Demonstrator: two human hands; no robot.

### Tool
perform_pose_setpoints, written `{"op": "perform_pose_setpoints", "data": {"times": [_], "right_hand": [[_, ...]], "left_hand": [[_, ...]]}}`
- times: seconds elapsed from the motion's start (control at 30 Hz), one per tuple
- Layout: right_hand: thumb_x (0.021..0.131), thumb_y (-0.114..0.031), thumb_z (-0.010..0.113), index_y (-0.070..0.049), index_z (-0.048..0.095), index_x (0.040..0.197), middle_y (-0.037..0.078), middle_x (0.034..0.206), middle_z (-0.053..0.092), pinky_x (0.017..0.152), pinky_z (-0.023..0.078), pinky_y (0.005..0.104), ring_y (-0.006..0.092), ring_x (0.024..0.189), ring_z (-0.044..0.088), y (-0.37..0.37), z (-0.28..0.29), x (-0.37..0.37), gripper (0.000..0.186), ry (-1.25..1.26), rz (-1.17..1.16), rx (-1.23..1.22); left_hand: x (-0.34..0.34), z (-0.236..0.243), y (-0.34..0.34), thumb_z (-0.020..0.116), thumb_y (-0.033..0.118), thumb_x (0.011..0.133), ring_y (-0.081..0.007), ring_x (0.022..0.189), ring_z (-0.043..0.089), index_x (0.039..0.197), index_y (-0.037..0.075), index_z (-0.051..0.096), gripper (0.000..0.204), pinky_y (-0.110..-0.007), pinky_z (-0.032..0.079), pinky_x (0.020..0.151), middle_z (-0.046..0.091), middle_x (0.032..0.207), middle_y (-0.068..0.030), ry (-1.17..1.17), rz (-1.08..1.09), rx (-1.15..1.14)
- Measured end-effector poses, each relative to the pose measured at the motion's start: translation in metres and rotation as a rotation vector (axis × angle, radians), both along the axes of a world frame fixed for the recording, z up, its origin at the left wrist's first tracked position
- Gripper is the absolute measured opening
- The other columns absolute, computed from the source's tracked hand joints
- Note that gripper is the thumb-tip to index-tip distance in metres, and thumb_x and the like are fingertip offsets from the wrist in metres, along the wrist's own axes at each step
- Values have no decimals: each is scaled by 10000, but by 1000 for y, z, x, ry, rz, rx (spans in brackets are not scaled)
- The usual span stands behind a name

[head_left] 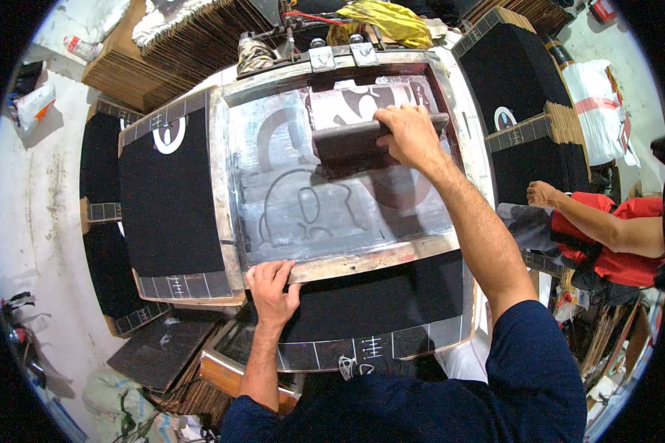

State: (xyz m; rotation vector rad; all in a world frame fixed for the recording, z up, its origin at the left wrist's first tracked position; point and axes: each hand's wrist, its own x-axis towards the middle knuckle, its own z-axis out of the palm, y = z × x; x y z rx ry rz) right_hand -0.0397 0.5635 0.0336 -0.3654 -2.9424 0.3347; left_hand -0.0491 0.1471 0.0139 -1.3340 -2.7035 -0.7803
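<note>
My right hand (410, 136) grips the top of a dark squeegee (343, 146), which stands across the far half of a printing screen. Around the grey mesh (288, 196) runs a pale, stained screen frame (377, 260). A curved outline drawing and larger faded shapes show on the mesh, with dark ink along its right side and white near the far end. At the frame's near left corner my left hand (271, 294) holds the edge, fingers on top and its thumb toward the near side. Below the frame, black fabric (391, 295) lies on a board with ruled markings.
Boards with black fabric and white printed shapes stand left (170, 199) and right (506, 66). Metal clamps (322, 57) hold the screen's far edge. Stacked cardboard (192, 55) and a yellow cloth (388, 21) lie behind. At right, another person's arm (606, 221) reaches in.
</note>
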Motion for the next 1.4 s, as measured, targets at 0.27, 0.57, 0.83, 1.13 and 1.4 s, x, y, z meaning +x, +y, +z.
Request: {"op": "perform_pose_setpoints", "data": {"times": [0.27,0.57,0.83,1.13,1.4], "right_hand": [[781,-246,861,-148,692,1202,104,1160,734,911,494,535,340,1137,666,70,-12,-102,464,32,19,104],[827,-189,804,-205,677,1295,111,1214,627,948,429,496,323,1120,590,28,-10,-62,485,726,-222,109],[855,-283,771,-129,732,1185,136,1095,606,923,434,471,323,1050,583,-189,39,127,366,618,-249,-69],[966,-198,703,-54,679,1251,106,967,633,838,483,370,249,904,603,-120,238,31,320,943,-243,114],[1007,-554,609,-121,655,1347,129,1051,725,865,535,372,221,948,691,-28,344,-43,552,736,-442,144]], "left_hand": [[2,3,2,779,101,700,-289,1032,621,1096,68,732,400,-466,398,988,682,1051,-73,-19,36,-10],[3,10,6,780,102,710,-300,1037,618,1083,57,735,379,-473,398,989,682,1043,-81,-31,33,10],[-15,99,4,832,220,722,-284,1012,616,1103,68,733,422,-488,380,1003,663,998,-94,-1,-99,23],[41,318,-19,608,535,1004,-338,1064,623,1151,-52,657,607,-491,479,964,629,1058,-212,-1434,-891,1397],[63,348,-72,287,575,1075,-310,856,729,1491,-105,294,797,-402,623,762,672,897,-207,-2003,-1456,1910]]}}
